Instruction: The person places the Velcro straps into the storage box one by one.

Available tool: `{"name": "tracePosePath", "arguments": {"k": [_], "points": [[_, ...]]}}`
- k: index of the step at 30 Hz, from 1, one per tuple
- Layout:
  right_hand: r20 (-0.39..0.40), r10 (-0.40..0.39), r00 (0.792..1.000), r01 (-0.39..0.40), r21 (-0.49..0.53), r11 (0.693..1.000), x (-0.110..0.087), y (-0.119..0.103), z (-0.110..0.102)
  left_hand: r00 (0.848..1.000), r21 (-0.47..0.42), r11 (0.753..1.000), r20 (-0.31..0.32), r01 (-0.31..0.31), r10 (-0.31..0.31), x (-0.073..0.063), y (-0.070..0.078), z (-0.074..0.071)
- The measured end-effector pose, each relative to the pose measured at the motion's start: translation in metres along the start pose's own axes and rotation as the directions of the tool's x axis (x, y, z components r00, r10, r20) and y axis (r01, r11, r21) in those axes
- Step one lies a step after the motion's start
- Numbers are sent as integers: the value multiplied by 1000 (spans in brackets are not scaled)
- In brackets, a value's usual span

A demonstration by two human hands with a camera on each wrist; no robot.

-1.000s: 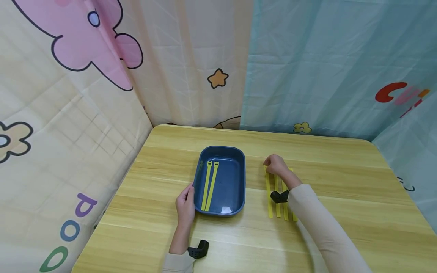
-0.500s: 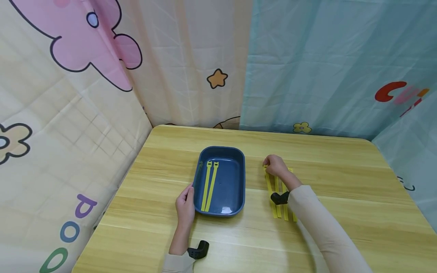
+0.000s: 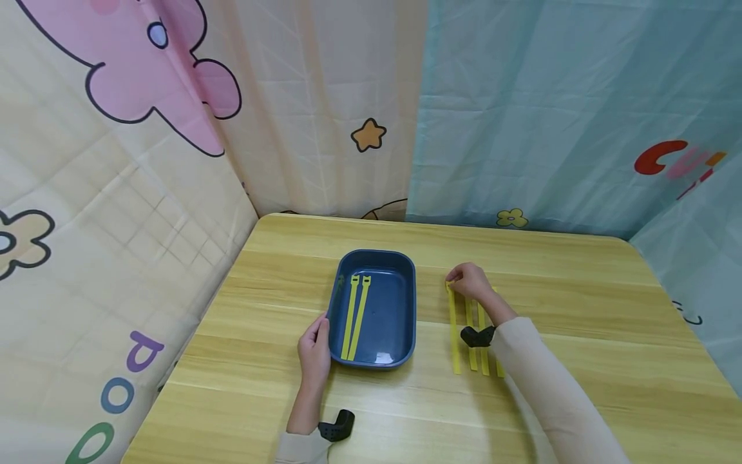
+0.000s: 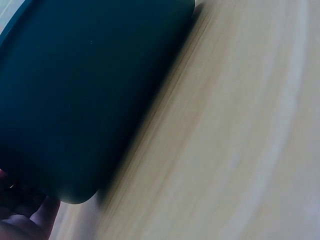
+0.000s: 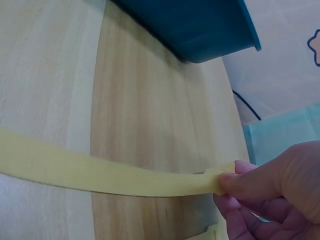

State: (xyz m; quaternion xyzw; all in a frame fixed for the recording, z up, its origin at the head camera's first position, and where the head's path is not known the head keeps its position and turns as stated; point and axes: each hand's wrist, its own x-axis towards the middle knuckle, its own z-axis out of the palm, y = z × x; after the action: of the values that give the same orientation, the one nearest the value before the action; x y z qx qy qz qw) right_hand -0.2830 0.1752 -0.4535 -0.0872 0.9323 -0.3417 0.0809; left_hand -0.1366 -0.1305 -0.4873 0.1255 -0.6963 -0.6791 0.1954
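My right hand [image 3: 471, 281] pinches the slotted head of a yellow strap-type cable tie [image 5: 125, 177] between thumb and fingers. The strap's long tail runs toward the near side in the head view. Several more yellow cable ties [image 3: 482, 361] lie side by side under the right wrist, partly hidden by it. With my left hand [image 3: 315, 348] I hold the left wall of a blue tray [image 3: 415, 309], near its front corner. Inside the tray two yellow cable ties [image 3: 355, 316] lie lengthwise toward the left. The left wrist view shows the tray's dark outer wall and a few fingers [image 4: 42, 215] at its corner.
The tray stands on a wood-grain table [image 3: 278, 270], left of the loose cable ties. Patterned curtains [image 3: 324, 96] hang behind the table's back edge and along its left. Each wrist carries a black camera mount [image 3: 337, 425].
The lower end of the cable tie in my right hand swung right over its neighbour, then back left, apart from the others. The left hand and tray stay put.
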Motion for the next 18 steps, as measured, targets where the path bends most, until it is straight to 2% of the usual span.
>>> {"name": "tracePosePath", "arguments": {"k": [7,14,18], "points": [[-19,53,998,-51,96,994,-6,-3,-6,1000,-5,1000,-6,-5,5,0,-1,0],[-47,97,994,-83,240,967,-13,-3,-13,1000,-4,1000,-2,-6,6,0,-1,0],[-49,119,992,-102,271,957,-13,-1,-16,1000,1,1000,-12,-12,12,0,0,0]]}}
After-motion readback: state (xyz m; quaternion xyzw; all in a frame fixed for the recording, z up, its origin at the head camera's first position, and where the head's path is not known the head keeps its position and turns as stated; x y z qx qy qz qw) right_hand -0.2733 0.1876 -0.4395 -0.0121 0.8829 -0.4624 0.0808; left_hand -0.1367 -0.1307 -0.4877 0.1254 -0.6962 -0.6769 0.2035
